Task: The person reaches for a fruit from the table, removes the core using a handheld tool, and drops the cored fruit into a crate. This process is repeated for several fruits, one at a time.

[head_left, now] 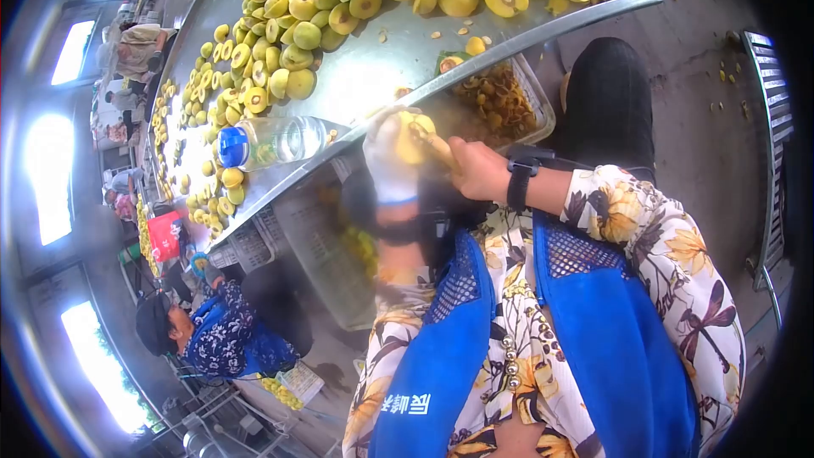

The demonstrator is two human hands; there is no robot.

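Against the edge of the metal table (356, 76), my left hand (390, 165), in a white glove, holds a yellow halved fruit (415, 137). My bare right hand (482, 171) is closed on a thin tool (439, 151) that reaches the cut face of the fruit; blur hides its tip. Many green-yellow fruit halves (301, 4) lie piled on the table. Below its edge, near my hands, a crate (543, 114) holds brownish scraps (500, 102).
A clear bottle with a blue cap (284, 140) lies on the table to the left. A co-worker (225, 326) sits at the lower left. White crates (318, 263) stand under the table edge. A metal rack (767, 119) is at the right.
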